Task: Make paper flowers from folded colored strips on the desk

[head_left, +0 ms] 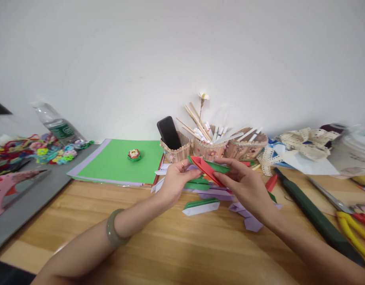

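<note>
Between both hands, above the table, is a folded red and green paper piece point(207, 169). My left hand point(176, 180), with a ring and a bracelet on the wrist, pinches its left end. The fingers of my right hand point(247, 184) are closed on its right part. Beneath and around the hands lie several folded paper strips: a green and white one point(201, 206) in front, purple ones point(250, 218) to the right, and a red and green one point(271, 184) beside my right wrist.
Behind the hands stand wooden holders point(210, 149) with sticks, pens and a phone point(169, 132). Green paper sheets point(111, 162) carry a small paper lotus point(134, 154). A pink glue gun point(10, 190) and bottle point(59, 126) are left; a dark green bar point(316, 213) and yellow-handled scissors point(348, 227) are right.
</note>
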Tool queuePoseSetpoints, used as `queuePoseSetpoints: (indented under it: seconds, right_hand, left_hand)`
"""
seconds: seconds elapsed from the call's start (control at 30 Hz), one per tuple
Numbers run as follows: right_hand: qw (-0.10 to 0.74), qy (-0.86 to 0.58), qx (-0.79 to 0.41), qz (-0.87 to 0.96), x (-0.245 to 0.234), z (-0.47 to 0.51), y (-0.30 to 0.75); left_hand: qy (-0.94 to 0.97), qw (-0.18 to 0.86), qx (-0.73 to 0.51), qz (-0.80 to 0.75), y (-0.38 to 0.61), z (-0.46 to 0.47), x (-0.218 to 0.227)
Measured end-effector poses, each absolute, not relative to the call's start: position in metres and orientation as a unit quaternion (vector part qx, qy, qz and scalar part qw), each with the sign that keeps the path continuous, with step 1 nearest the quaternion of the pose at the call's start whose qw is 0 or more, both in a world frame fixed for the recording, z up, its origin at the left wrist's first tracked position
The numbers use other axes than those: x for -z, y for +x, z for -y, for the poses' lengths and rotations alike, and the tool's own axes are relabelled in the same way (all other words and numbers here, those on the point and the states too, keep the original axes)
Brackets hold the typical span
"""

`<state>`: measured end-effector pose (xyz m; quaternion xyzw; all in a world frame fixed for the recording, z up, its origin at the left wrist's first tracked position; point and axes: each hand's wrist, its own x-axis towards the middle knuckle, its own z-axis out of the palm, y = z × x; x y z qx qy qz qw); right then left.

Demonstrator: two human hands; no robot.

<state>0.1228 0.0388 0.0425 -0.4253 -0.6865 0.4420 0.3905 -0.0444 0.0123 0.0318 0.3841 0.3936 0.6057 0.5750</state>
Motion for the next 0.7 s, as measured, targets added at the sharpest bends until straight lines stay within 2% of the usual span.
queuePoseSetpoints:
  seconds: [0.17, 0.3, 0.43, 0.57, 0.7]
  right_hand:
    - [0.501, -0.457, -0.358, 0.643, -0.048, -0.045, 0.13]
    - [0.562, -0.443, -0.307, 0.628, -0.053, -0.051, 0.136]
    - [0.513, -0.392, -0.261, 0.718, -0.055, -0.047, 0.136]
    - [0.433, -0.355, -0.226, 0.797, -0.052, -0.043, 0.133]
    - [0.405, -0.343, -0.245, 0.811, -0.048, -0.044, 0.132]
  left_hand:
    - [0.35, 0.558, -0.612, -0.437, -0.047, -0.015, -0.03]
    - [0.403, 0.536, -0.571, -0.474, -0.048, -0.017, -0.029]
    - [0.446, 0.553, -0.532, -0.461, -0.048, -0.016, -0.028]
    - [0.431, 0.566, -0.574, -0.406, -0.047, -0.014, -0.031]
    - [0.401, 0.565, -0.607, -0.39, -0.045, -0.013, -0.035]
